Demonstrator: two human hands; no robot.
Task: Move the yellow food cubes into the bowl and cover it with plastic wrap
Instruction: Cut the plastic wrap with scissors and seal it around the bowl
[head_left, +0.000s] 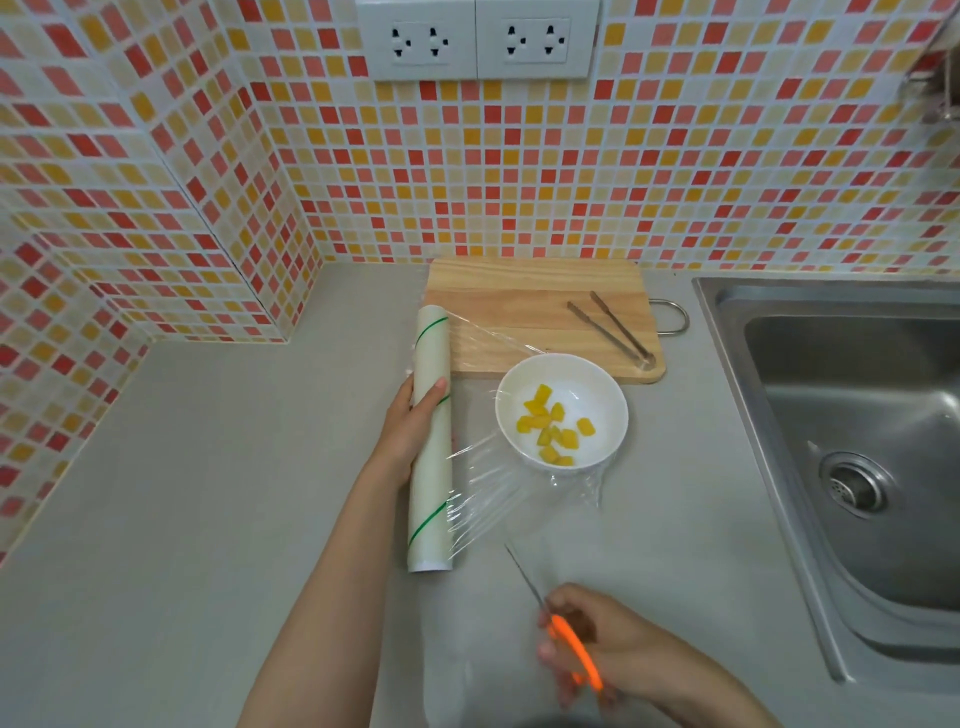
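White bowl (562, 410) is set on the grey counter (208, 467), approx. centre of view, touching the near edge of the wooden cutting board (530, 301) at its 12 o'clock. Yellow food cubes (553, 431) are seen inside the bowl, clustered near its middle and toward 6 o'clock. A roll of plastic wrap (431, 441) is laid lengthwise on the counter at the bowl's 9 o'clock, just beside it. A clear sheet of film (498, 499) is pulled out from the roll toward 3 o'clock, across the bowl, w/ wrinkles visible at the bowl's 6–7 o'clock; whether the rim is fully covered can't be told.

Left hand (410, 431) is rested on the roll, fingers curled round it, thumb pressed on top. Right hand (597, 644), at the bowl's 6 o'clock and well apart from it, is closed round orange-handled scissors (566, 634); blades are pointed toward 11 o'clock, at the roll's near end. The hand is blurred, so exact finger placement can't be told.

Metal tongs (613, 327) are laid on the board's right part. A steel sink (857, 441) is seen at 3 o'clock. Two wall sockets (478, 39) are mounted on the tiled wall (675, 156) at 12 o'clock.
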